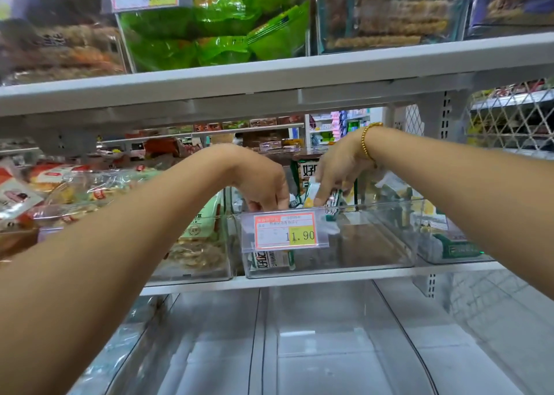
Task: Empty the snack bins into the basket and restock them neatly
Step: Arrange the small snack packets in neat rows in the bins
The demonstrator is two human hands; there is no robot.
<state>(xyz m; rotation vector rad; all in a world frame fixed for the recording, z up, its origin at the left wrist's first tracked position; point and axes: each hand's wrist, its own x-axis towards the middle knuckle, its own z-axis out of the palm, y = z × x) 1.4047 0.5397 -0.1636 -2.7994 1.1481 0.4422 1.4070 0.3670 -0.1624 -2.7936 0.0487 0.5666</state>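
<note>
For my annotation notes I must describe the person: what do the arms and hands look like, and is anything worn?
Both forearms are bare: no sleeves in view, no gloves. The right hand has a gold-coloured bead bracelet at its wrist. The left hand and wrist wear nothing; no watch or ring shows.

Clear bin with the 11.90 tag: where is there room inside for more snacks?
Its middle and right floor look bare, from the lone packet under the price tag to the right wall. The lower bins look bare too. Crowded: its back left, where the left hand and right hand reach among packets, and the left neighbour bin.
</note>
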